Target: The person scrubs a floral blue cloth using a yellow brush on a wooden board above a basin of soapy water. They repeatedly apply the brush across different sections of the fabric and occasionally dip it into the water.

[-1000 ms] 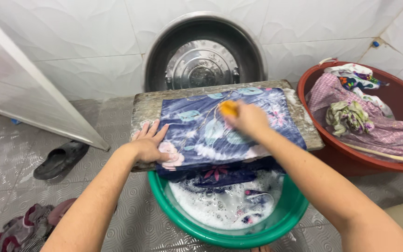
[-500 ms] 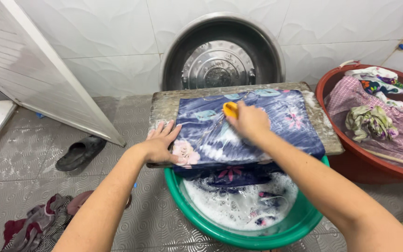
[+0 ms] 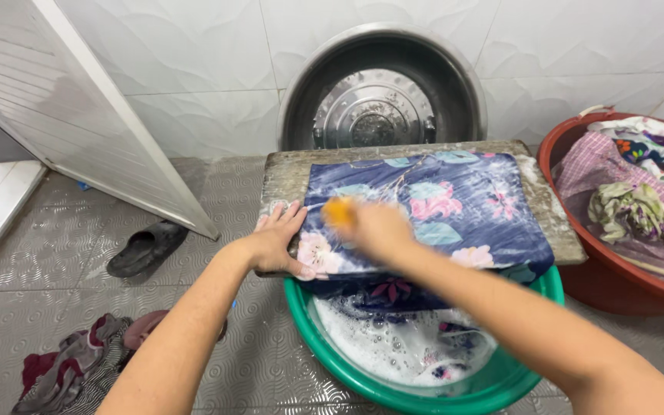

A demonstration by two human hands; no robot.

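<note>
Head view looks down on a washing spot on a tiled floor, and I see my left hand point(image 3: 277, 240) lying flat with fingers spread on the near left corner of a dark blue floral cloth point(image 3: 432, 211), pinning it down without closing on it. The cloth is spread over a worn wooden washboard point(image 3: 286, 173) that spans the rim of a green basin point(image 3: 324, 346), with its near edge hanging down into soapy water. My right hand point(image 3: 374, 227) is blurred; its grip is curled around a small orange soap bar point(image 3: 338, 211), which sits on the cloth toward its left side, just beside my left hand. Far behind the board a large steel basin point(image 3: 382, 84) leans upright against the white tiled wall. To the right stands a red tub point(image 3: 624, 284) heaped with mixed clothes. On the floor to the left lie a dark slipper point(image 3: 147, 247) by a white door, and nearer, a crumpled rag point(image 3: 71, 369).
</note>
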